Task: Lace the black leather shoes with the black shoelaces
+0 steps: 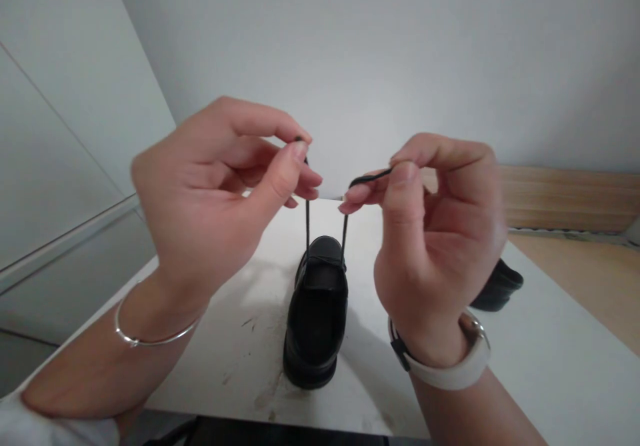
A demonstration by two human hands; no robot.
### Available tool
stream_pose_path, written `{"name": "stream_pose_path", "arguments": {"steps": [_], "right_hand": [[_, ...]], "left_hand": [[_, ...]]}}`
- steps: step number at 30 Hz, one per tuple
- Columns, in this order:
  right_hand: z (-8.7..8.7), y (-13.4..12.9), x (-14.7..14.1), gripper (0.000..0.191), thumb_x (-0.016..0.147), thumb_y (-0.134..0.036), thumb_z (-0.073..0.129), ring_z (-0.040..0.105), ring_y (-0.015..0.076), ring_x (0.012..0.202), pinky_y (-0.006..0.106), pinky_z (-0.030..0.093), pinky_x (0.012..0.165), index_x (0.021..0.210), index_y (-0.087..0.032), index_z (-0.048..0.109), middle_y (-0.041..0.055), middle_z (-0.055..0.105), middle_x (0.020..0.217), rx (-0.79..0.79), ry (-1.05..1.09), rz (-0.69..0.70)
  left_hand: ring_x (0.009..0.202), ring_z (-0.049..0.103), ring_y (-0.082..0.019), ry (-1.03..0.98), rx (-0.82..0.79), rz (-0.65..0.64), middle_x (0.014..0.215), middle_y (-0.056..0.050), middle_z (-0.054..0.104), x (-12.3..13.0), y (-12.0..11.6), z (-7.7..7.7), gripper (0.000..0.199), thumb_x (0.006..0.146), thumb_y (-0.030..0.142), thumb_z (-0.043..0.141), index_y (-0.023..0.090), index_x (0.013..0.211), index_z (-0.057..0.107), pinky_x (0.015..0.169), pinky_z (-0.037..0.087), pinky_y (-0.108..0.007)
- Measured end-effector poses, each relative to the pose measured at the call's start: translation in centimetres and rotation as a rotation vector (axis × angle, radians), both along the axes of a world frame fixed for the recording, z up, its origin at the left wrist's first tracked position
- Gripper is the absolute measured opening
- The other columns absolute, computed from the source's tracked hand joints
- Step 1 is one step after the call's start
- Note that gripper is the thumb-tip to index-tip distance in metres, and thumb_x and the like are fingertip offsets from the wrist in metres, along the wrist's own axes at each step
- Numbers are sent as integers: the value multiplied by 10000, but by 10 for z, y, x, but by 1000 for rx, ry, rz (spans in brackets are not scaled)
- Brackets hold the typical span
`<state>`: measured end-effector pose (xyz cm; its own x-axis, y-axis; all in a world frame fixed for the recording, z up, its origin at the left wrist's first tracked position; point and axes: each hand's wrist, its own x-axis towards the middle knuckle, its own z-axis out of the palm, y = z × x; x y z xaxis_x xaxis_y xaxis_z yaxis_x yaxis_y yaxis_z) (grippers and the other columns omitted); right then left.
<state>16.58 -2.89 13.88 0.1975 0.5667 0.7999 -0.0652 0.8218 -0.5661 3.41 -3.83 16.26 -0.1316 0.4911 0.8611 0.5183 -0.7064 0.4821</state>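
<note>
A black shoe [316,319] stands on the white table, its heel toward me and its toe pointing away. Two ends of a black shoelace [308,226] rise from its sides. Between thumb and forefinger, my left hand [215,179] pinches the left end above the shoe. My right hand [440,233] pinches the other end, which bends over a fingertip before dropping to the shoe. Both lengths look taut. The hands are apart, at about the same height.
Partly hidden behind my right wrist, a second black shoe [497,287] lies on the white table [220,366]. Past the table's right edge is a wooden board [570,199]. A pale wall [375,46] rises behind, with white panels [65,86] at left.
</note>
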Motion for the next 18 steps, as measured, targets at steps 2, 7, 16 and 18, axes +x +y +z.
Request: {"name": "stream_pose_path", "arguments": {"steps": [2,7,16,18], "right_hand": [[0,-2,-4,87,973,-158,530,656,66,751,228,606,719,924,-227,511,-5,517,992,1,-30,56],[6,-5,-4,123,946,-142,567,636,115,845,261,598,733,867,-233,547,4,555,939,36,-142,-90],[-2,-3,3,105,955,-150,569,632,133,928,323,578,857,1017,-224,610,19,636,1054,6,-146,53],[-10,2,5,136,950,-144,571,649,122,891,303,582,829,1055,-219,612,14,661,1026,-55,-166,150]], "left_hand": [[795,755,-126,20,-29,-32,827,53,703,5,-3,-1,51,937,192,642,223,898,637,651,643,-255],[749,733,-110,60,-36,-40,836,74,690,7,-8,-2,52,917,209,676,244,896,644,635,618,-216],[693,706,-104,47,-117,-211,803,58,692,1,-7,-8,31,905,260,697,261,924,672,606,596,-202],[683,700,-107,51,-128,-223,806,53,696,-1,-7,-8,42,895,233,706,262,916,684,631,608,-219]]}}
